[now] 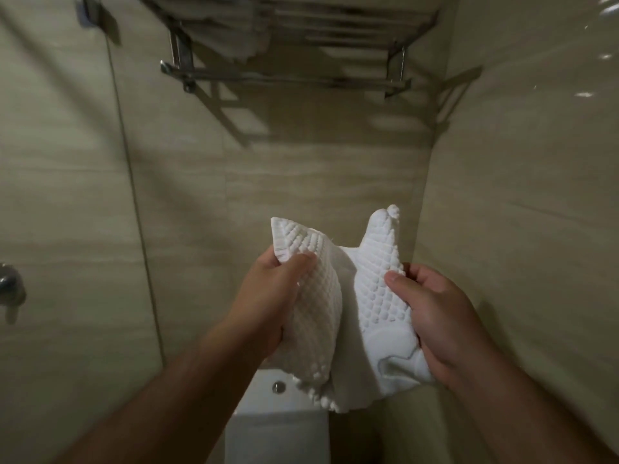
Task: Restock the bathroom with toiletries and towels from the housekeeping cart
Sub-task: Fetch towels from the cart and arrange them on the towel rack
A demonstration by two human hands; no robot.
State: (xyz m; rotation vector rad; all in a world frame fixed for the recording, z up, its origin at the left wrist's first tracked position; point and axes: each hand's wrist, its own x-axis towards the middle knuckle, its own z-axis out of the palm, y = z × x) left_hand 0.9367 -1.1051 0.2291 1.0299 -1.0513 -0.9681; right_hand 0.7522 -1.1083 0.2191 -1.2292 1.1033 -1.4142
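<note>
The left hand (pixel 271 296) grips one bunched side of a white waffle-weave towel (pixel 376 296), thumb on the near face and fingers curled behind. The right hand (pixel 435 316) pinches the other side, thumb pressed into the weave and fingers wrapped round the back. The towel hangs in the air between the two hands, its upper corners poking up and its middle sagging into a loose valley, so it is neither folded flat nor spread out. The step in hand looks to be shaping this towel for the chrome rack (pixel 284 77) fixed high on the wall ahead, where folded towels (pixel 231 38) already lie on the upper shelf. To do it well, the hands would best slide out to the corners, draw the cloth taut to lose the slack, and bring the edges together squarely before any lift. The cloth is soft and will probably droop, so a palm under the fold should help on the way up. The lower hem hangs over the toilet cistern (pixel 264 406) and its flush button (pixel 278 386). Whether it touches cannot be told, and it is worth keeping clear. A glass shower screen (pixel 67 195) stands to the left and a tiled wall (pixel 519 195) close on the right, so tucked elbows seem wise.
</note>
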